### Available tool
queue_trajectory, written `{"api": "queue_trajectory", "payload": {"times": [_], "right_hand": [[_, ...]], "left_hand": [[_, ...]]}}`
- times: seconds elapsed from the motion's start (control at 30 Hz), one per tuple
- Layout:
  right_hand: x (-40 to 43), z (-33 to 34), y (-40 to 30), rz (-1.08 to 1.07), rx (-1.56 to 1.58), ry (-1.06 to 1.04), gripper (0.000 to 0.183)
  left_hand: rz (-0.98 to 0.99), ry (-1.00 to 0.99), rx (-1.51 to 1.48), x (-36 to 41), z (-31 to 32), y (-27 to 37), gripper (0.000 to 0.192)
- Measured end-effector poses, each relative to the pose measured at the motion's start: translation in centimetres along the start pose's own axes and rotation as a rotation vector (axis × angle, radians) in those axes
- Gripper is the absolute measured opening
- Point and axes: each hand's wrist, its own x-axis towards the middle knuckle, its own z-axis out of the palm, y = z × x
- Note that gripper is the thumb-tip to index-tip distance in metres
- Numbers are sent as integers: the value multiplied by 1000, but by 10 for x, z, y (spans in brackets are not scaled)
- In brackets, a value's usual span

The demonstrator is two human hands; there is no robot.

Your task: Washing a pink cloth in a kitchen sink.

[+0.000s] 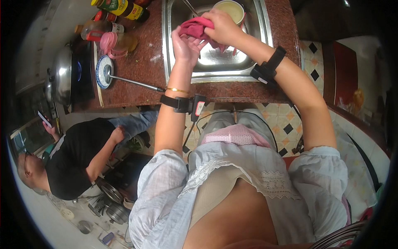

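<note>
Over a stainless steel sink (227,60), my right hand (222,27) grips a bunched red cloth (197,27). My left hand (187,46) is palm up under the cloth's left end, its fingers spread and its fingertips partly behind the cloth. Part of the cloth hangs down below my right hand. A round container of pale, cloudy liquid (230,11) stands in the sink, just beyond my right hand. Beside it a thin metal handle (190,7) leans at the sink's far left. Something thin and red lies in the sink, partly hidden by the cloth and my right arm.
Left on the brown stone counter (140,62) are sauce bottles (119,7), a pink-lidded jug (116,43) and a blue-and-white dish (104,73) with a long-handled ladle (133,81). A lidded steel wok (62,74) sits on a lit gas stove. Another person (77,155) stands at left, holding a phone.
</note>
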Motion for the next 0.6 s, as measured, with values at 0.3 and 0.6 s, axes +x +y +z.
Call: {"api": "queue_trajectory", "payload": {"times": [0.3,0.6], "right_hand": [[-19,-7,-5,128,507,-338,41],[-16,-30,52,522,340,-445,49]], "left_hand": [[-38,40,164,23,-13,4,22],[-39,75,249,27,-8,26,35]]}}
